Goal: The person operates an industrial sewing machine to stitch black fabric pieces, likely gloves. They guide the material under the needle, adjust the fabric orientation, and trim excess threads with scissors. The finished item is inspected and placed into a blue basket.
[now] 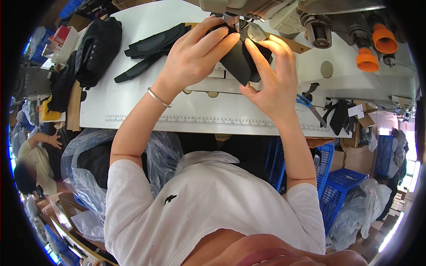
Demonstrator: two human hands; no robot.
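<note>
A folded black fabric piece (240,62) sits at the lit needle area of a sewing machine (230,20). My left hand (191,55) presses its bent fingertips on the piece's left edge, close by the presser foot. On the other side, my right hand (276,73) grips the piece between thumb and fingers at its right and near edges. The needle point and the layers under my fingers are hidden. Several flat black fabric pieces (153,48) lie in a loose pile on the white table, left of my left hand.
A ruler strip (213,119) runs along the white table's (100,99) near edge. Blue-handled scissors (310,106) lie at right. A black bundle (98,51) rests at far left. Orange cones (367,60) hang upper right. Blue crates (341,181) stand below; another person sits at left.
</note>
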